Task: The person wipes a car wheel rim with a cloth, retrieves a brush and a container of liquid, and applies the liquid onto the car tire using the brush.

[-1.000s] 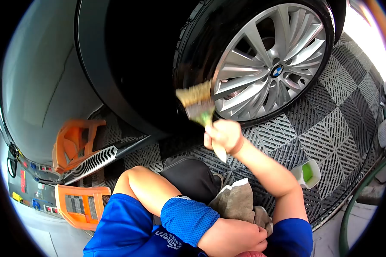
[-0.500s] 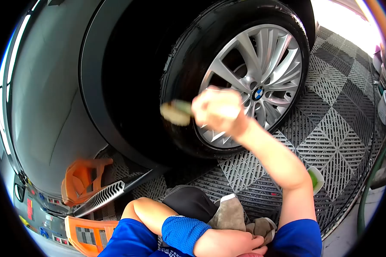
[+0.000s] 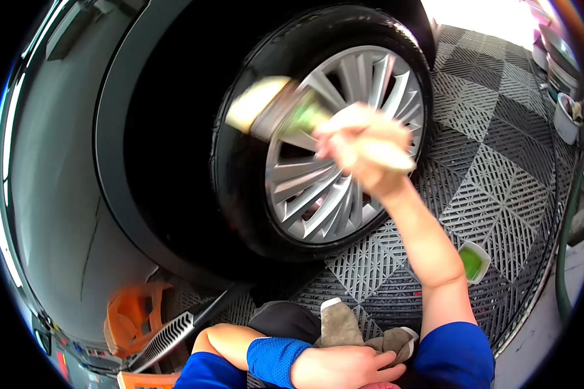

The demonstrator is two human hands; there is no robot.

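Note:
My right hand is closed around a wide paintbrush with pale bristles and a partly green handle. Motion blurs both. The bristles show in front of the upper left part of the black tyre, whose sidewall looks glossy; whether they touch it I cannot tell. Behind the brush and hand is the silver spoked rim, its centre hidden. Low in the view, my left hand has its fingers stretched out and holds nothing visible. A blue wristband is on that arm, near grey-brown suede shoes.
A dark car body fills the left side. On the grated floor, a white tub with green contents stands right of my right forearm. Farther right are a hose and a bucket. An orange object appears at lower left.
My right hand has moved the brush from the tyre's lower left side upward, and the brush looks larger. The view has shifted slightly. My left hand stays low by the shoes.

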